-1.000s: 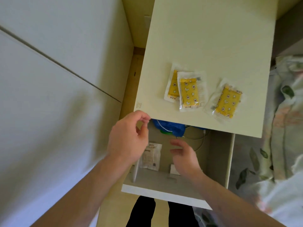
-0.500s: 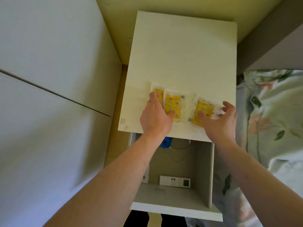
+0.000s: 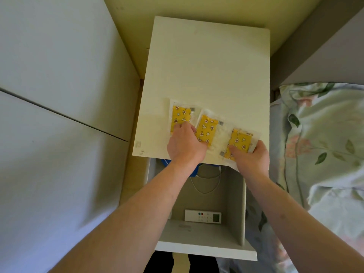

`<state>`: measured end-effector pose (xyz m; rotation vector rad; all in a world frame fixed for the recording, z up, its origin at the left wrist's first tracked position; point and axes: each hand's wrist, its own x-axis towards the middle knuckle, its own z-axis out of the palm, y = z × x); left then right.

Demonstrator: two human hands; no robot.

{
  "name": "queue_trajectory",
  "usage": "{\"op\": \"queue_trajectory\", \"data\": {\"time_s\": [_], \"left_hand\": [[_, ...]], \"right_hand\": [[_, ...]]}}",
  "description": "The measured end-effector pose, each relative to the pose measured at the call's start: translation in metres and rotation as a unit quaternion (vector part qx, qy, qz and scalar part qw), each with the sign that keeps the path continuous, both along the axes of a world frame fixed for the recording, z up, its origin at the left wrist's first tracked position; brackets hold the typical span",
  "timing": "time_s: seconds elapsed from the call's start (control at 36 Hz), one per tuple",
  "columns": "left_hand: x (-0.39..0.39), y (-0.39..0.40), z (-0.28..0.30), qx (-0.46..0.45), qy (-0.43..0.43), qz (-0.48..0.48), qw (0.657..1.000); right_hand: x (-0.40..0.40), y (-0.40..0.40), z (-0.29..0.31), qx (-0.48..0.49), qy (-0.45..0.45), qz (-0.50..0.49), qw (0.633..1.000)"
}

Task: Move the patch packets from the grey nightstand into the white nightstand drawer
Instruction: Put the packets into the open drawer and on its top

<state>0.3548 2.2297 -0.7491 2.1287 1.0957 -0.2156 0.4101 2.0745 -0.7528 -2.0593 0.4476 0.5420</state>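
1. Three patch packets lie along the front edge of the nightstand top (image 3: 206,66), above the open drawer (image 3: 232,205)
2. The left hand (image 3: 185,144) presses flat on the left packet (image 3: 180,115) and middle packet (image 3: 206,129); dragged together, they could buckle or one stay behind
3. The right hand (image 3: 251,156) pinches the right packet (image 3: 239,141) near the front right corner; the slick film could slip, dropping beside the drawer

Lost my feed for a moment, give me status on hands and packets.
Left hand pressing down on two packets. Right hand gripping third packet at nightstand top edge. Drawer open below; remote, cable inside.
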Motion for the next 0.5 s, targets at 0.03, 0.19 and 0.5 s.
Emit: {"op": "queue_trajectory", "data": {"time_s": [0.03, 0.19, 0.5], "left_hand": [[0.000, 0.000, 0.001, 0.003, -0.001, -0.008, 1.000], [-0.012, -0.005, 0.000, 0.030, -0.003, -0.073, 0.997], [-0.008, -0.042, -0.002, -0.110, -0.037, 0.038, 0.993]], "right_hand": [[-0.002, -0.002, -0.001, 0.008, 0.004, -0.004, 1.000], [-0.018, -0.015, -0.003, 0.049, 0.028, -0.042, 0.998], [-0.048, -0.028, -0.010, 0.100, 0.040, -0.083, 0.991]]}}
